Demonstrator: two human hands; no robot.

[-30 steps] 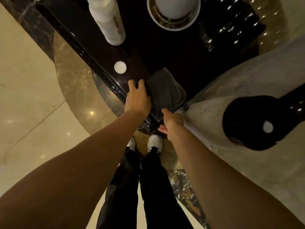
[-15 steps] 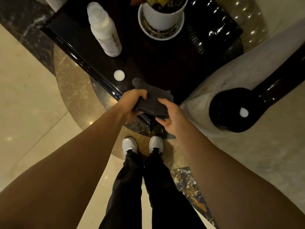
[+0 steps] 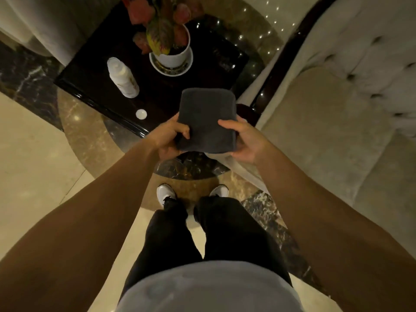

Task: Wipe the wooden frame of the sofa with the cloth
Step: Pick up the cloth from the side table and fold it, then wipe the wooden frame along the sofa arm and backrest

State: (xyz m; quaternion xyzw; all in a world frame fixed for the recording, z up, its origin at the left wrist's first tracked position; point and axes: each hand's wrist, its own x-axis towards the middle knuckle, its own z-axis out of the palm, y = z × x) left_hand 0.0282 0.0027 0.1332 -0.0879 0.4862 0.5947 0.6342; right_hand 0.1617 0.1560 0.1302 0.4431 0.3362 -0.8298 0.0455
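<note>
A: While pinched at both near corners, held flat and level in the air: a folded dark grey terry cloth (image 3: 208,119), roughly square, above the near corner of a glossy dark wooden side table (image 3: 157,86)

B: Gripped how, on each side?

A: Left hand (image 3: 167,137) closed on the cloth's left edge, thumb on top, fingers curled underneath. Right hand (image 3: 244,140) closed on the right edge the same way, thumb lying across the top, fingers tucked below and mostly hidden

B: And touching anything else?

A: Nothing but the two hands, as far as can be told; clear of the table top and apart from the sofa

B: Around the cloth?

A: On the table, just left of the cloth, a small round white cap (image 3: 141,114) near the front edge. Further back, a tall white plastic bottle (image 3: 122,77), standing upright. Behind that, a white ceramic pot (image 3: 173,58) on a white saucer, holding a plant with red and yellow-green leaves (image 3: 157,25)

B: The sofa?

A: To the right: a cream upholstered sofa (image 3: 326,122) with a button-tufted back, edged by a curved dark polished wooden frame (image 3: 281,61) running from the top of the view down toward the right hand. Below, black trousers and white shoes (image 3: 166,193) on a polished beige marble floor (image 3: 33,154) with dark veined inlay
</note>
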